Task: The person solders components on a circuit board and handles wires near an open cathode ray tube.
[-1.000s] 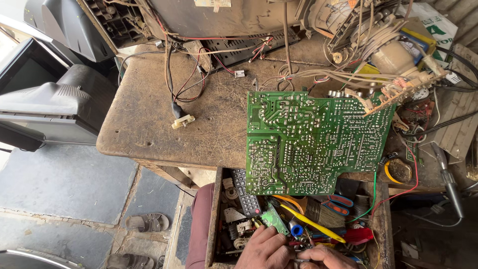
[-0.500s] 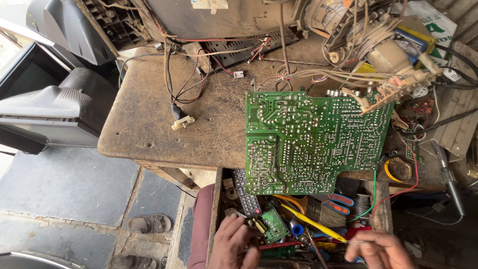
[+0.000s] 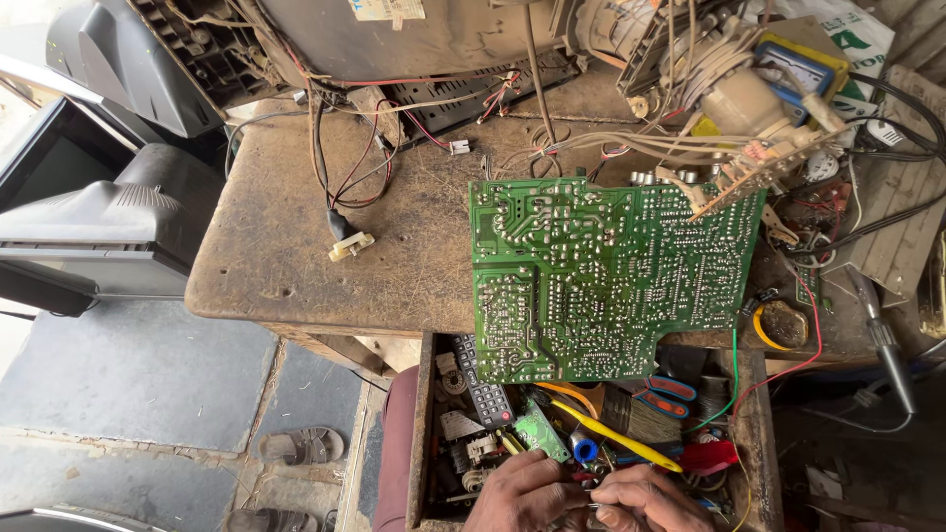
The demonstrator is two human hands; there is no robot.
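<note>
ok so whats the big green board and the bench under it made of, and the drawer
The green board looks like rigid laminate under glossy green coating, with silvery solder dots and traces. The bench top seems to be worn wood, though it could be stone; it is brown, matt, stained and pitted. The drawer looks like rough unpainted wood, with plank walls.

Worn wooden bench (image 3: 276, 266)
It bears a green board (image 3: 601, 276), tangled wires (image 3: 350, 177), a television chassis (image 3: 414, 39).

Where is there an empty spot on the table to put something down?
The worn brown tabletop is bare left of the green circuit board, around the small white plug. The open wooden drawer, where both hands work, and the wire-tangled right side are crowded.
</note>
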